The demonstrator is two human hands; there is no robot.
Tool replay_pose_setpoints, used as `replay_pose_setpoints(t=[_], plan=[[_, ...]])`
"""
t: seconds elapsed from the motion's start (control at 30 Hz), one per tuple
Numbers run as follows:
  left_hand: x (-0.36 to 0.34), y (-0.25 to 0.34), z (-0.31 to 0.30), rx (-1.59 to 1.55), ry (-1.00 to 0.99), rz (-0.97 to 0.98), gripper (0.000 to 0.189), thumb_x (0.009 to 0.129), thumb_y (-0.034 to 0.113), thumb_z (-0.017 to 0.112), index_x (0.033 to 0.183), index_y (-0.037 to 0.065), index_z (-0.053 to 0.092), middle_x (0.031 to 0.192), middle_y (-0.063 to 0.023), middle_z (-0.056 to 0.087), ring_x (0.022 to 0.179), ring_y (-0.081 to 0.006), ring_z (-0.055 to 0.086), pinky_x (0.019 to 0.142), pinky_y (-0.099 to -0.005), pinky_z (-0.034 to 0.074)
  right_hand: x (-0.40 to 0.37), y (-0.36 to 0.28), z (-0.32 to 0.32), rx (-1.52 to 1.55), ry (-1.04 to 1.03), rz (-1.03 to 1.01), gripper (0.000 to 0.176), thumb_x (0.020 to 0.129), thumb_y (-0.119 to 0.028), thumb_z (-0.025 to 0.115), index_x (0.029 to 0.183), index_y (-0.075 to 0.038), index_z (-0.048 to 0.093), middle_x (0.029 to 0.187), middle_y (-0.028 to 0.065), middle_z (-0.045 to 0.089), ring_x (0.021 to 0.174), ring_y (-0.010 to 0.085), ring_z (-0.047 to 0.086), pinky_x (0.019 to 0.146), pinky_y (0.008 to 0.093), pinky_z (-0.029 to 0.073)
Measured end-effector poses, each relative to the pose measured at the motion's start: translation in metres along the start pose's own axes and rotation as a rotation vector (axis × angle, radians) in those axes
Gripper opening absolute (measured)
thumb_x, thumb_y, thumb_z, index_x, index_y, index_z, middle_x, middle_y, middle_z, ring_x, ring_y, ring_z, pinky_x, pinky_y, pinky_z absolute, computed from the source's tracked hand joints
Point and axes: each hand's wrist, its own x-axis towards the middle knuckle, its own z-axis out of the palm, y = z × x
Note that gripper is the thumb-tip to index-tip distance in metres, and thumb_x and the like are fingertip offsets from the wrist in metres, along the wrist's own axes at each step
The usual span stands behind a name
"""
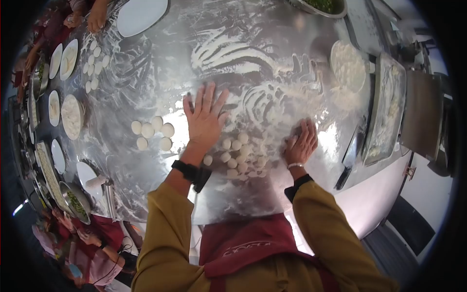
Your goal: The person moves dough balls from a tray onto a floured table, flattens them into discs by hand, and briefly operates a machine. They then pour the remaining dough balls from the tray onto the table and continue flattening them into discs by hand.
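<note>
Left hand (206, 121) lies flat on the floured desk (155, 73), fingers released and spread. Dough pieces (238, 153), floured against sticking, sit at its 4 o'clock. Right hand (301, 143) curls, possibly grasping one.

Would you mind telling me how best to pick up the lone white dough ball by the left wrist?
Pinch the small round white dough ball lightly across its sides, from above: it is rounded and lies apart from the other dough balls.
</note>
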Motion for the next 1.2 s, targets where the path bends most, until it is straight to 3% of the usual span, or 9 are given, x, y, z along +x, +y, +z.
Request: replay_pose_setpoints(t=[0.07,0.2,0.3,0.47,0.67,0.73,0.8,1.03,1.2], plan=[[0.003,-0.006,0.004,0.022,-0.012,0.025,0.057,0.095,0.035,0.054,0.15,0.035,0.038,0.16,-0.0033,0.028,0.146,-0.0327,0.025,0.114,-0.0627,0.011,-0.01,0.006,-0.005,-0.009,-0.001,-0.001,0.064,0.08,-0.019,0.05,0.144,-0.014,0.043,0.152,0.0098,0.038,0.144,0.0309,0.028,0.118,0.0477,0.017],[-0.006,-0.033,-0.022,0.236,0.165,-0.2,0.051,0.092,0.028,0.06,0.141,0.021,0.05,0.15,-0.011,0.042,0.137,-0.0314,0.039,0.112,-0.0583,0.022,0.004,0.0,-0.004,-0.001,0.014,-0.026,0.063,0.081,-0.02,0.05,0.144,-0.013,0.042,0.152,0.01,0.038,0.144,0.0309,0.028,0.117,0.0478,0.017],[-0.046,-0.041,-0.057,-0.404,-0.087,0.008,0.042,0.086,0.021,0.068,0.127,0.013,0.06,0.135,-0.0119,0.055,0.122,-0.0312,0.052,0.106,-0.0473,0.035,0.0,-0.001,-0.006,-0.012,0.007,-0.03,0.063,0.082,-0.02,0.049,0.144,-0.013,0.042,0.152,0.0101,0.038,0.144,0.0307,0.028,0.117,0.0477,0.017],[-0.113,-0.016,-0.052,-0.454,-0.311,0.126,0.035,0.079,0.019,0.074,0.111,0.009,0.064,0.115,-0.0093,0.062,0.109,-0.0319,0.056,0.096,-0.0409,0.043,0.001,-0.002,-0.007,-0.006,0.006,-0.037,0.063,0.082,-0.019,0.052,0.144,-0.013,0.042,0.153,0.0106,0.037,0.144,0.0308,0.028,0.117,0.0481,0.018],[-0.12,0.007,-0.029,-0.059,0.069,-0.117,0.026,0.082,0.019,0.069,0.107,0.014,0.065,0.12,-0.0061,0.062,0.12,-0.0314,0.051,0.096,-0.0526,0.035,-0.006,0.014,0.015,-0.031,-0.009,-0.025,0.07,0.078,-0.02,0.059,0.145,-0.014,0.041,0.154,0.0104,0.036,0.144,0.0312,0.028,0.116,0.0522,0.019],[-0.109,0.005,-0.023,0.014,-0.053,-0.12,0.061,0.09,0.03,0.055,0.148,0.017,0.044,0.154,-0.0089,0.039,0.141,-0.0328,0.033,0.113,-0.0607,0.012,-0.01,0.02,0.024,-0.058,-0.034,0.006,0.076,0.073,-0.023,0.067,0.145,-0.016,0.041,0.154,0.0094,0.036,0.144,0.0317,0.029,0.116,0.0537,0.019],[-0.087,0.014,0.002,-0.014,-0.114,-0.164,0.063,0.089,0.03,0.057,0.149,0.016,0.042,0.159,-0.0082,0.032,0.148,-0.0329,0.022,0.116,-0.061,0.007,-0.005,0.003,0.0,0.015,-0.04,0.045,0.072,0.076,-0.024,0.063,0.144,-0.016,0.042,0.153,0.0103,0.037,0.144,0.0314,0.029,0.116,0.0518,0.02],[-0.08,-0.044,-0.019,0.388,0.163,-0.315,0.061,0.097,0.04,0.041,0.154,0.018,0.033,0.159,-0.0095,0.029,0.146,-0.0323,0.026,0.115,-0.0627,0.013,0.001,-0.003,-0.016,0.074,-0.035,0.056,0.064,0.079,-0.016,0.06,0.142,-0.013,0.044,0.15,0.0113,0.038,0.143,0.0309,0.029,0.116,0.0496,0.02],[-0.01,0.002,-0.133,-0.313,0.234,-0.155,0.052,0.09,-0.001,0.057,0.141,0.006,0.049,0.127,-0.0195,0.056,0.111,-0.0324,0.056,0.096,-0.0428,0.043,0.001,0.002,-0.023,0.183,-0.03,0.032,0.065,0.078,-0.016,0.064,0.14,-0.012,0.045,0.149,0.0112,0.039,0.142,0.0306,0.03,0.116,0.0497,0.02]])
